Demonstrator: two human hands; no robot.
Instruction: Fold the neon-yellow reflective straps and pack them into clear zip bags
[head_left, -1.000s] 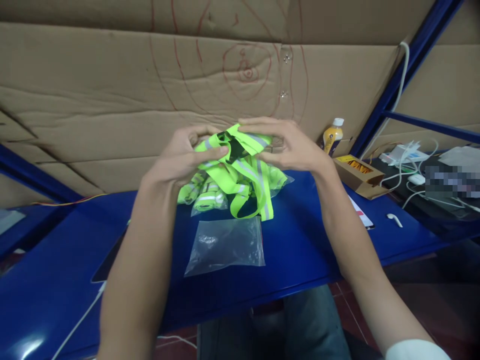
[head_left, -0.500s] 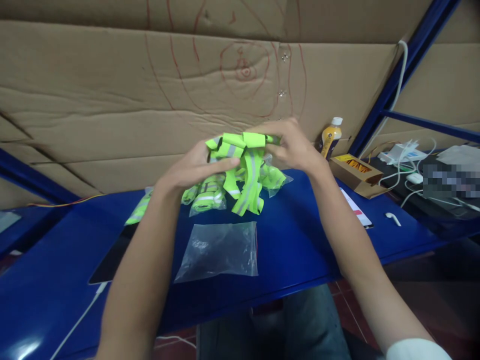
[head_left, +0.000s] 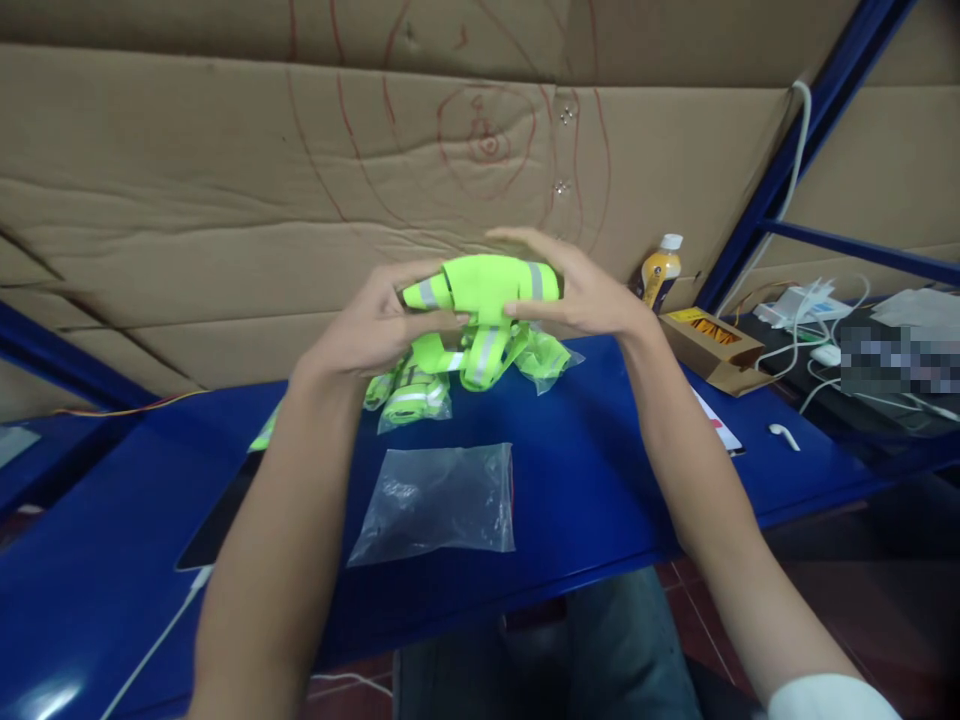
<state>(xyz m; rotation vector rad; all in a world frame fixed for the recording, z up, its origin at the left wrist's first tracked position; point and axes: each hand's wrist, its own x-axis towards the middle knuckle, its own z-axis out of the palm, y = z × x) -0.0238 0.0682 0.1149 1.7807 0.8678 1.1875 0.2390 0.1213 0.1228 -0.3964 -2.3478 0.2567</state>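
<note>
Both hands hold a folded neon-yellow reflective strap bundle (head_left: 484, 290) above the blue table (head_left: 615, 470). My left hand (head_left: 375, 325) pinches its left end, thumb below. My right hand (head_left: 581, 290) cups its right end with fingers over the top. Loops of strap with grey reflective bands hang beneath the bundle. An empty clear plastic bag (head_left: 439, 500) lies flat on the table below my hands. Bagged straps (head_left: 409, 395) lie behind it, and another (head_left: 547, 355) lies to the right.
A cardboard wall (head_left: 225, 200) with red pen marks stands behind the table. At the right are a yellow bottle (head_left: 661, 268), an open cardboard box (head_left: 709, 345), a white earbud (head_left: 784, 435), chargers and cables (head_left: 814, 320). A dark tablet (head_left: 221, 520) with a white cable lies at the left.
The loose hanging straps have been gathered and folded into a tighter bundle between my hands. The dangling loops are shorter now, and my right hand has come over the top of the bundle.
</note>
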